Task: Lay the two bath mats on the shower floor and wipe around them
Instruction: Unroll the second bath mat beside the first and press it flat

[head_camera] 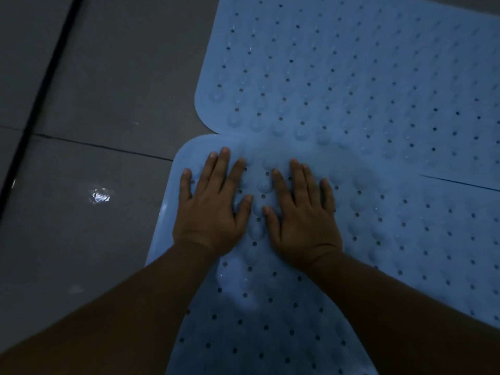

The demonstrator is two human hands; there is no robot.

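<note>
Two light blue rubber bath mats with rows of small holes and round bumps lie flat on the dark tiled floor. The far mat fills the upper right. The near mat lies below it, its far edge touching or slightly overlapping the far mat's near edge. My left hand and my right hand rest palm down, fingers spread, side by side on the near mat's far left corner area. Neither hand holds anything. No cloth or wiping tool is in view.
Dark grey floor tiles with thin grout lines spread to the left. A bright wet glint sits on the tile left of my left hand. A dark strip runs diagonally along the far left.
</note>
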